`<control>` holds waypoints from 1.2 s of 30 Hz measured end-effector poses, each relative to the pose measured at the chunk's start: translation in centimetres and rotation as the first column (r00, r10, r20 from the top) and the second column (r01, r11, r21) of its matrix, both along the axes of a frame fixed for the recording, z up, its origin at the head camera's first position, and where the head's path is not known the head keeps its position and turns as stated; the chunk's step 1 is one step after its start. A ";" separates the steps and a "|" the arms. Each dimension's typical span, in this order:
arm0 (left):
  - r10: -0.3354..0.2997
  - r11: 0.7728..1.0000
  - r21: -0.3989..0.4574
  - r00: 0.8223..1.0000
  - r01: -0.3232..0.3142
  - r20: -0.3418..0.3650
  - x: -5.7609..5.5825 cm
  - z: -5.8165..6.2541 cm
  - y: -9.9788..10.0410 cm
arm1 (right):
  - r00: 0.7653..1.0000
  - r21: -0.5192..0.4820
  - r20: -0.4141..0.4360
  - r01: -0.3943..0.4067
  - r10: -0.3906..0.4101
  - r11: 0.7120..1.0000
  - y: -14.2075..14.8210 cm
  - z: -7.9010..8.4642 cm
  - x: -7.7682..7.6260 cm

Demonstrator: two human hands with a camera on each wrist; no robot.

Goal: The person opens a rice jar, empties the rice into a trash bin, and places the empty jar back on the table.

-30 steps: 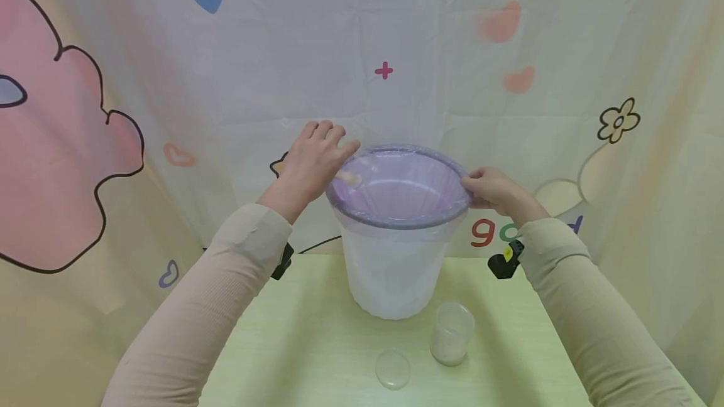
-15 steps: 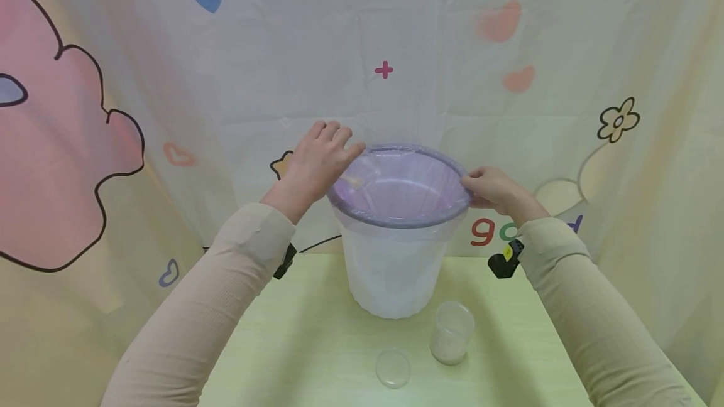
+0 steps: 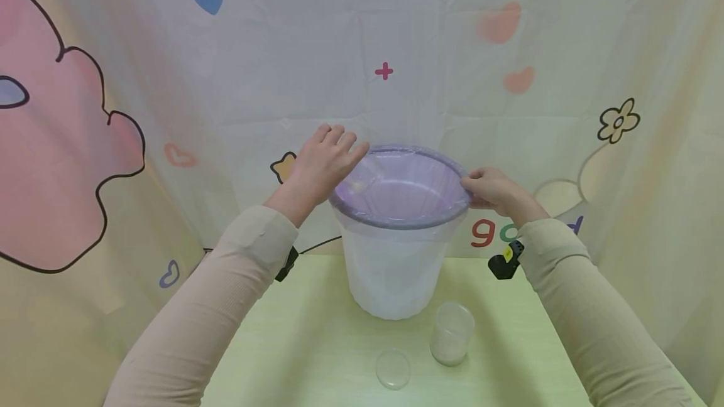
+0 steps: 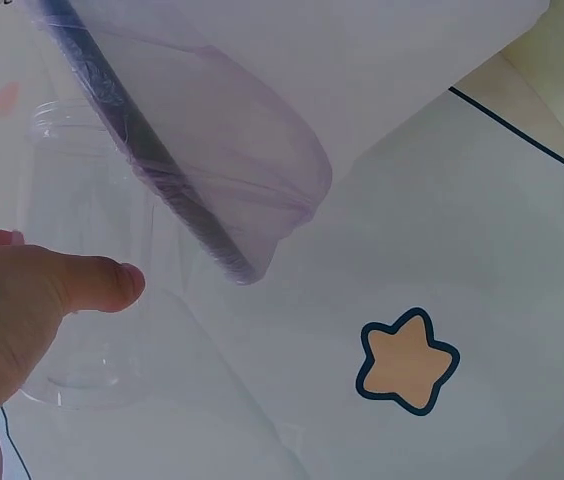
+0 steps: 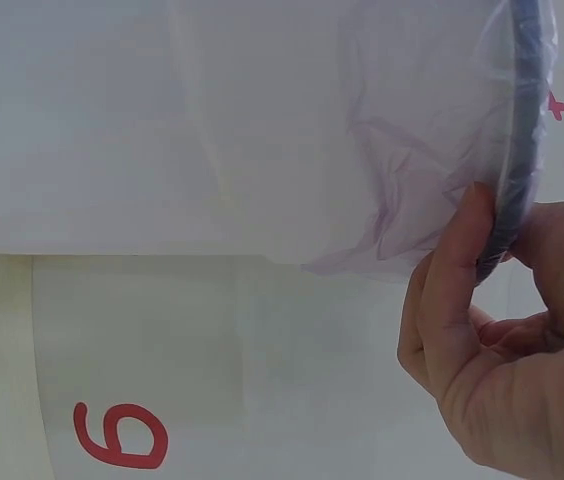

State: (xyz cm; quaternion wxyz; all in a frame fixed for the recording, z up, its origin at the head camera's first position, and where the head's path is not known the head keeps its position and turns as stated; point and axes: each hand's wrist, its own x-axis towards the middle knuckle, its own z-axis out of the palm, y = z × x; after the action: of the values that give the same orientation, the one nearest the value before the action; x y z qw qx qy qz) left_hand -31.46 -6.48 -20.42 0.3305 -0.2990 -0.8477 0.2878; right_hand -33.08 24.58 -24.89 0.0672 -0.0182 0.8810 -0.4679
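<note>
A white trash bin (image 3: 396, 269) with a dark rim and a thin purple bin liner (image 3: 407, 184) folded over it stands on the table. My left hand (image 3: 325, 165) is at the bin's left rim, holding a clear plastic jar (image 4: 87, 340); the thumb (image 4: 102, 283) lies across its side. The jar looks see-through, without visible contents, and its mouth overlaps the rim. Inside the liner, below that hand, is a faint pale patch (image 3: 357, 187). My right hand (image 3: 493, 190) pinches the right rim and liner (image 5: 397, 215) between thumb and fingers.
In front of the bin, a second clear jar (image 3: 451, 335) with whitish stuff at its bottom stands on the pale table (image 3: 305, 344). A clear round lid (image 3: 393, 369) lies left of it. A printed curtain (image 3: 260, 61) hangs close behind.
My left hand has shifted slightly right over the rim. The pale stuff seen by it has moved lower and grown fainter inside the bin. The right hand stays put.
</note>
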 end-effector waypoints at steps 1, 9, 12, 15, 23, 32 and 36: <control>-0.002 1.000 -0.003 1.000 0.002 -0.005 0.0 0.0 0.0 | 1.000 0.000 0.000 0.000 0.000 1.000 0.0 0.0 0.0; -0.043 0.998 -0.041 0.998 0.041 -0.053 -0.2 0.1 -0.2 | 1.000 0.004 -0.001 -0.003 0.003 1.000 0.0 0.0 0.0; -0.074 0.996 -0.063 0.995 0.069 -0.071 -0.2 0.2 -0.2 | 1.000 0.004 0.001 0.000 0.000 1.000 0.0 -0.1 0.0; -0.093 0.992 -0.090 0.992 0.086 -0.084 -0.2 0.3 -0.2 | 1.000 0.004 0.003 0.002 -0.002 1.000 0.0 -0.1 0.0; -0.099 0.988 -0.133 0.990 0.085 -0.104 -0.1 0.3 -0.2 | 1.000 -0.003 -0.006 -0.004 0.004 1.000 0.0 -0.1 0.0; -0.108 0.982 -0.172 0.984 0.083 -0.143 -0.2 0.3 -0.1 | 1.000 -0.002 -0.004 -0.002 0.002 1.000 0.0 -0.1 0.0; -0.099 0.981 -0.182 0.984 0.071 -0.151 -0.2 0.2 0.0 | 1.000 0.003 -0.004 0.002 -0.002 1.000 0.0 0.0 0.1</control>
State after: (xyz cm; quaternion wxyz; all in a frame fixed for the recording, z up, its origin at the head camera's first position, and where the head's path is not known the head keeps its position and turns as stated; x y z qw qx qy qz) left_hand -31.63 -6.51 -20.19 0.3814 -0.3392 -0.7762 0.3701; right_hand -32.98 24.54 -24.93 0.0651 -0.0181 0.8819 -0.4665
